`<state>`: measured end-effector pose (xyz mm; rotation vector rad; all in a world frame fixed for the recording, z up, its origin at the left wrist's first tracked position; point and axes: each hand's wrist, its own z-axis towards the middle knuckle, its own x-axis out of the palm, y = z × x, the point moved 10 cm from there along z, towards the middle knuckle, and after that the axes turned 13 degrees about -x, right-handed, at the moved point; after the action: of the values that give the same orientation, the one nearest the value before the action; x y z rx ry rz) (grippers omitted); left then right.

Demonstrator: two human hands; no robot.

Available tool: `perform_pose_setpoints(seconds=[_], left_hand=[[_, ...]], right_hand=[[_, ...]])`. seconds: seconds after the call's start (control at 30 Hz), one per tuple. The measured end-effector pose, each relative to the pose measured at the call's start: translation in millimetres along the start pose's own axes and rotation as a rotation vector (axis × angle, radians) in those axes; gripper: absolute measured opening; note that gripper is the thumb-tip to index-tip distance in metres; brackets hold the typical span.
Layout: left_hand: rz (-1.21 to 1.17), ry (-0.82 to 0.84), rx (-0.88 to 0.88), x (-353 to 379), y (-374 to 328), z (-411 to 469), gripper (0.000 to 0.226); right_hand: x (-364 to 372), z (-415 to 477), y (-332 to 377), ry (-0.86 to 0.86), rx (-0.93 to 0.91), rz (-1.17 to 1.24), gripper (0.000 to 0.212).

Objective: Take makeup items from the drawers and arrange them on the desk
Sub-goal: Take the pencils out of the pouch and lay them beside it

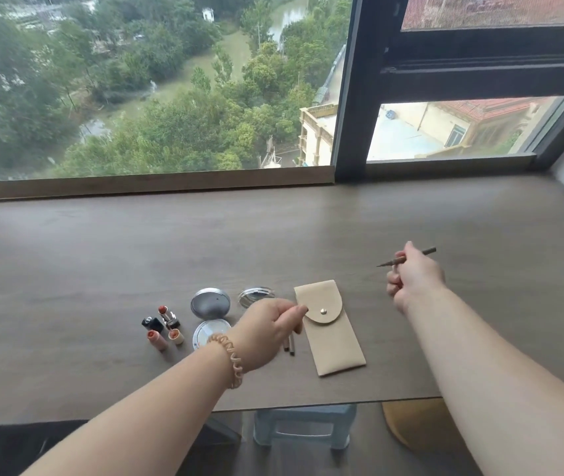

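Pencil [426, 251], where is it? asks one.
Head view, says the other: the right grip [414, 280] pinches it tight, up over the worktop [102, 255]. It lies sideways, tip pointing left toward the pouch [334, 338].
And the left grip [270, 328]?
Curled over two thin sticks [290, 345] just beside the pouch. Nobody can tell if it holds them.

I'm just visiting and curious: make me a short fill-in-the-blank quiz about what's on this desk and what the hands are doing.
1. The thin brown pencil is held above the desk by the ____ hand.
2. The beige pouch lies flat with its flap ____.
3. Left of the silver compact, ____ uncapped lipsticks show their colour.
4. The left hand holds two dark sticks beside the ____.
Missing words: right; closed; three; pouch.
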<state>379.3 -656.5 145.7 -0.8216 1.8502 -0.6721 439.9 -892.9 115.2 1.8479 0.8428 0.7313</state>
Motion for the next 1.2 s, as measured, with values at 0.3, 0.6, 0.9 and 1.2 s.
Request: perform_pose_setpoints(seconds=[0.3, 0.6, 0.9, 1.2], left_hand=[[-0.349, -0.158, -0.332, -12.3, 61.0, 9.6, 0.020], [-0.243, -0.203, -0.442, 16.2, 108.2, 18.1, 0.016], [0.143, -0.267, -0.329, 30.3, 83.8, 37.3, 0.041], [0.248, -0.291, -0.328, 37.0, 81.8, 42.0, 0.044]], right_hand=[[61.1, -56.7, -41.1, 0.672, -0.616, -0.837, 0.045], [87.2, -90.0, -132.0, 1.034, -0.951, -1.684, 0.079], [86.9, -79.7, -144.9, 0.992, -1.002, -1.691, 0.078], [58.2, -65.1, -111.8, 0.779, -1.044, -1.537, 0.076]])
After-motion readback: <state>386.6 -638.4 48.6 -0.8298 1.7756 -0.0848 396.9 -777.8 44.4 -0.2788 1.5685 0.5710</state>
